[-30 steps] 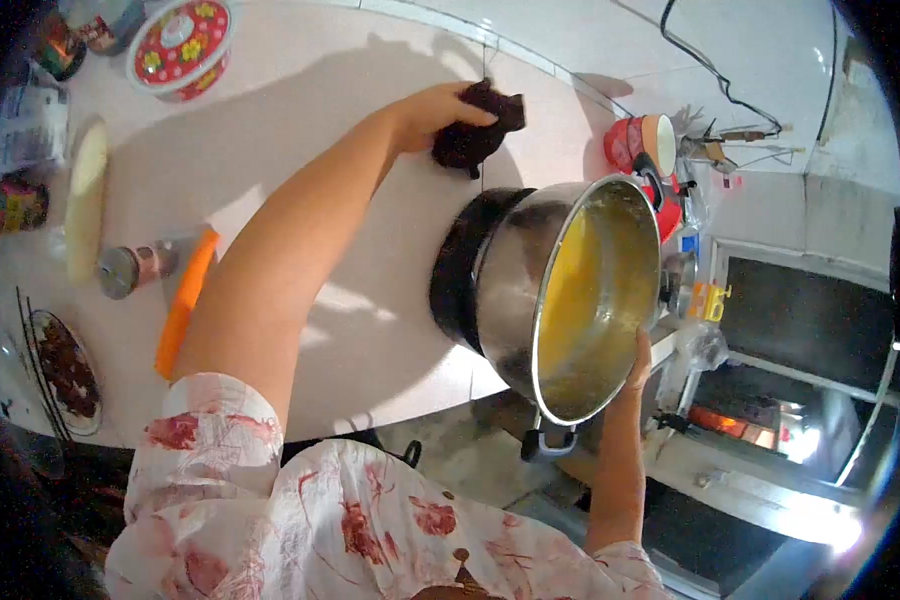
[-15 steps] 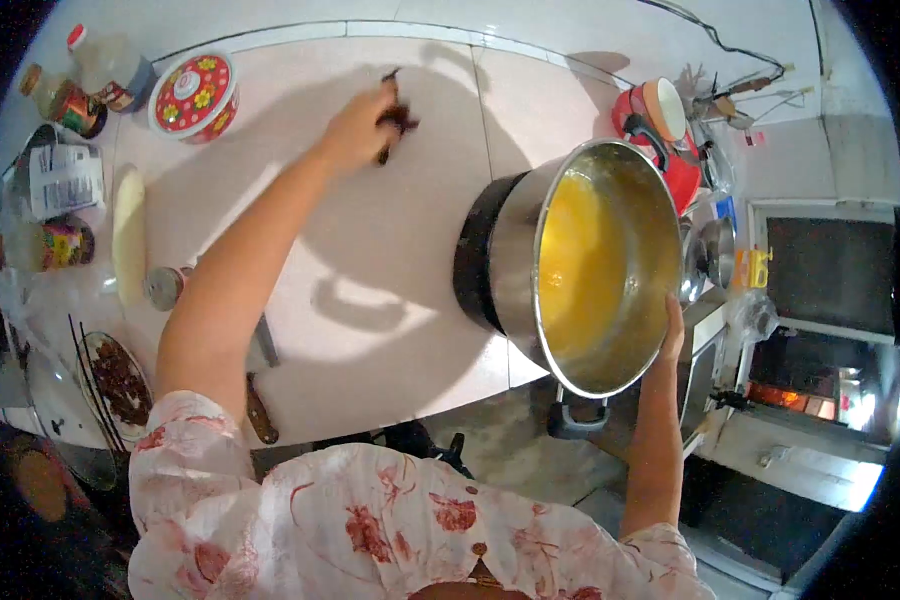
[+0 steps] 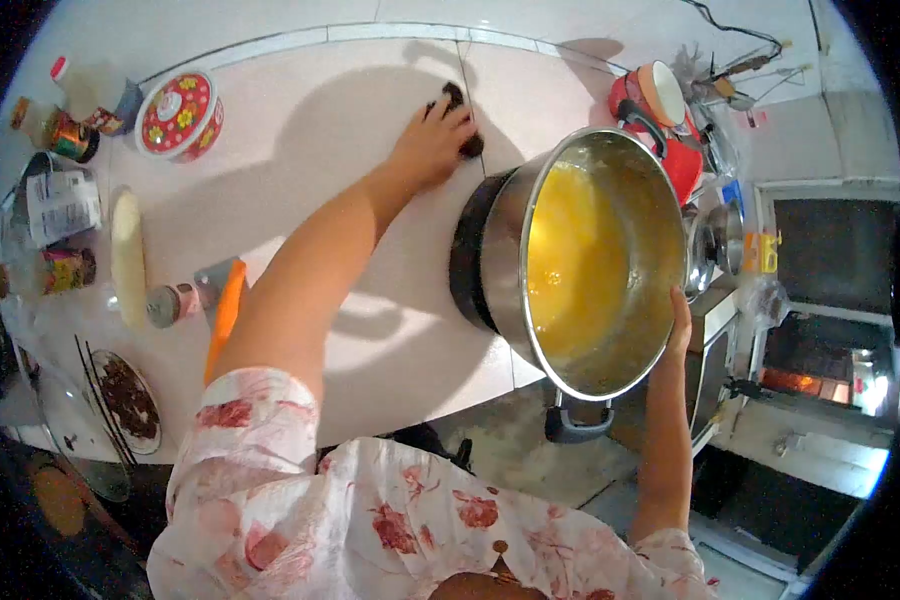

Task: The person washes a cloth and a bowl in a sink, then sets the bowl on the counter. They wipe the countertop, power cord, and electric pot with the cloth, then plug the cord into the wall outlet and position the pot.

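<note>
My left hand is stretched out over the pale tiled counter, its fingers closed over a crumpled dark cloth pressed on the surface. The cloth is partly hidden under the fingers. At the right, my right hand grips the side of a large steel pot, with fingertips showing at the rim. The pot appears tilted toward me, and yellow liquid with a few bubbles lies inside. A black base shows at the pot's left, and a black side handle points toward me.
A red flowered lidded bowl stands at the back left, near several bottles and jars. A long pale vegetable, a small can, an orange-handled tool and a plate of dark food with chopsticks lie left. Red pans stand behind the pot.
My left hand has moved right across the counter with the dark cloth, closer to the pot. The orange-handled tool has come into view beside my left arm. My right hand stays on the pot.
</note>
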A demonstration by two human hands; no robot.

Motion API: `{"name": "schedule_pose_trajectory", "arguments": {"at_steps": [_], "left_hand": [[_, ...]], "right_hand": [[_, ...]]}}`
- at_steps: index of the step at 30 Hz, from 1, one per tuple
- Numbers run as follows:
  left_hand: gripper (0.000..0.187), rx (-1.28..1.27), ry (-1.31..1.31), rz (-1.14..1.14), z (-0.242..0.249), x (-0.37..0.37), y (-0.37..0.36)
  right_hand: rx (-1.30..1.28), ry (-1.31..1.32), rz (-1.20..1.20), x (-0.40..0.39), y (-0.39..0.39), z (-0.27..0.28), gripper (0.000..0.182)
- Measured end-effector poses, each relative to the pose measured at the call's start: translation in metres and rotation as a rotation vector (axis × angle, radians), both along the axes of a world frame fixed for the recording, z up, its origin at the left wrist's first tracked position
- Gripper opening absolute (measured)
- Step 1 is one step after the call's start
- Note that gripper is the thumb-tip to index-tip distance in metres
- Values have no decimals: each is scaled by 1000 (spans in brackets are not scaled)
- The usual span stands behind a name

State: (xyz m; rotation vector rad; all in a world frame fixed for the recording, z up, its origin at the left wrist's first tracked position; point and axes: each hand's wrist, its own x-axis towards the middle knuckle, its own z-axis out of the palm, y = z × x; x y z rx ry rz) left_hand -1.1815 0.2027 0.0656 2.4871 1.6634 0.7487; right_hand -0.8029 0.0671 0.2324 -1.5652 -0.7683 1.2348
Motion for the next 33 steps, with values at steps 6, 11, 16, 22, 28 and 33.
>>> {"name": "schedule_pose_trajectory", "arguments": {"at_steps": [6, 11, 16, 22, 28, 33], "left_hand": [[42, -233, -332, -130, -5, 29, 42], [42, -481, -541, -441, 0, 32, 23], [46, -515, -502, -460, -2, 14, 2], [45, -361, -623, -452, -7, -6, -50], [35, -324, -1065, -139, 7, 16, -12], [35, -446, -854, -318, -14, 42, 12]], "right_hand": [[-18, 18, 59, -7, -3, 4, 44], [-51, 56, 102, -10, -2, 6, 43], [-40, 6, 120, -4, 2, 4, 44], [-11, 81, 121, -13, -2, 5, 44], [-27, 82, 147, 3, 3, 0, 43], [41, -32, 73, -10, -3, 0, 42]]}}
